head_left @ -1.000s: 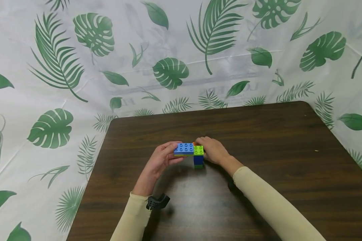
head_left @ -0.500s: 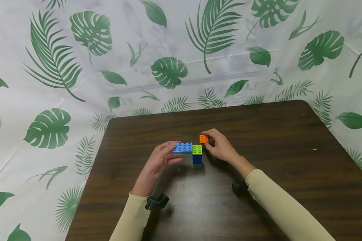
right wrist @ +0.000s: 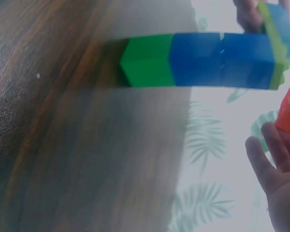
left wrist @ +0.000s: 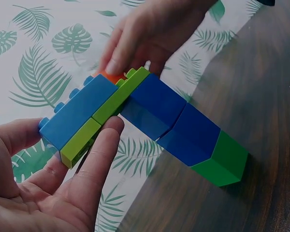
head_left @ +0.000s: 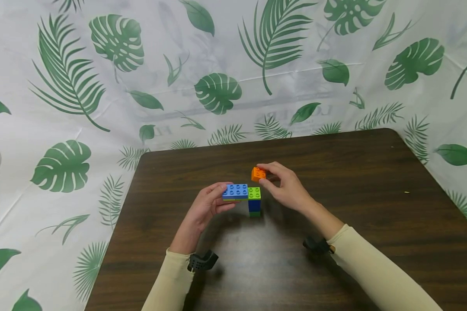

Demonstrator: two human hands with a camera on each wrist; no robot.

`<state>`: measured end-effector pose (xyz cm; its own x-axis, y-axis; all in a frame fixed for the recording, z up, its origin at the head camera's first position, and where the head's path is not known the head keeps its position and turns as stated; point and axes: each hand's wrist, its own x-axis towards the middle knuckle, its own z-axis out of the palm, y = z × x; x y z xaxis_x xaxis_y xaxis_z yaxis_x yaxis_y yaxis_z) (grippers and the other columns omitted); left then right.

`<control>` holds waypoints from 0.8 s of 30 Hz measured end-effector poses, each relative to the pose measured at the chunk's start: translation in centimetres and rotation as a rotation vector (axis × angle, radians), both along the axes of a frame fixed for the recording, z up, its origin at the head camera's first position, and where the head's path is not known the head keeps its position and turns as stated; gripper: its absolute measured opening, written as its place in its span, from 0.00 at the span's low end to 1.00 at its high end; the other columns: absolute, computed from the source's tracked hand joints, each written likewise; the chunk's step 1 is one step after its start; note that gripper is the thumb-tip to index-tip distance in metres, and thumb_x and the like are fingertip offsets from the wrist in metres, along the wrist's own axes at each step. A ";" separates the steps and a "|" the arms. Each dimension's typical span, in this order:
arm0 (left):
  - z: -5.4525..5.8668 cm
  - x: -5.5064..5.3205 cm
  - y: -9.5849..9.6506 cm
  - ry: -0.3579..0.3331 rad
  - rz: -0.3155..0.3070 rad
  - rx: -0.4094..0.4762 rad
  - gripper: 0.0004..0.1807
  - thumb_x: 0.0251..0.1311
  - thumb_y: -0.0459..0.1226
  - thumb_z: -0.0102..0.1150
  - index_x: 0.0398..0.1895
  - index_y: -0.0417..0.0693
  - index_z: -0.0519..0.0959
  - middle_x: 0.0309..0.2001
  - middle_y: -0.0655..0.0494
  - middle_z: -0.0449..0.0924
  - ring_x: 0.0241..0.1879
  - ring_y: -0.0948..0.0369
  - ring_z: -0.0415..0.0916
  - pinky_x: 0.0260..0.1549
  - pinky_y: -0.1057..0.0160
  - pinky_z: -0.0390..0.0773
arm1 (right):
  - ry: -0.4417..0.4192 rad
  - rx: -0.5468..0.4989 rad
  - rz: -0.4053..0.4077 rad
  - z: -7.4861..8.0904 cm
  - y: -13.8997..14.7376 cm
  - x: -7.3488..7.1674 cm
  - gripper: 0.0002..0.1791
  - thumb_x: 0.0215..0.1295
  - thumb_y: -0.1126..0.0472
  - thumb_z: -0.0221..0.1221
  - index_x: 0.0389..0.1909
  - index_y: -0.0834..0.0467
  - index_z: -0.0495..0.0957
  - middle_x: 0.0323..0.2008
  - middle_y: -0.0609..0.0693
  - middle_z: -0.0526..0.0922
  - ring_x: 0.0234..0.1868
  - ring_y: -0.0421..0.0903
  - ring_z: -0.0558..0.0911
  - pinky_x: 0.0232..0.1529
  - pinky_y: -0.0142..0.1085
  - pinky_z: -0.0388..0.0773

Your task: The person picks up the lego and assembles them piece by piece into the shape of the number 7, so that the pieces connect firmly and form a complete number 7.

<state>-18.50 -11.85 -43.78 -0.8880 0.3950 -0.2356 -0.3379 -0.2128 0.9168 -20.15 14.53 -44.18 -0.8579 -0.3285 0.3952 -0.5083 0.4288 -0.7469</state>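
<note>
A tower of toy building bricks stands on the table, with a green brick (left wrist: 221, 162) at its foot and dark blue bricks (left wrist: 166, 121) above. Lime green bricks (head_left: 254, 193) top it and reach out to the left, under a light blue brick (head_left: 235, 190). My left hand (head_left: 209, 204) grips that overhanging end, thumb on the light blue brick and fingers beneath. Behind and above the tower, my right hand (head_left: 286, 185) pinches a small orange brick (head_left: 258, 174), tilted and apart from the tower. In the right wrist view the orange brick (right wrist: 289, 108) is partly cut off.
The dark wooden table (head_left: 334, 172) extends around the tower on all sides. A white sheet with green leaf prints (head_left: 218, 47) hangs behind it. Each wrist wears a black camera band, such as the left wrist's band (head_left: 203, 261).
My right hand has drawn the orange brick away from behind the tower, lifted it back and up, and turned it. My left hand has stayed on the light blue brick.
</note>
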 end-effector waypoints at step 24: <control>-0.1 0.2 0.1 0.017 0.003 0.008 0.26 0.71 0.44 0.55 0.62 0.33 0.71 0.51 0.42 0.77 0.45 0.52 0.83 0.42 0.58 0.81 | 0.145 0.228 0.132 1.4 -0.1 2.3 0.23 0.58 0.61 0.70 0.56 0.51 0.79 0.49 0.41 0.78 0.43 0.39 0.78 0.48 0.41 0.81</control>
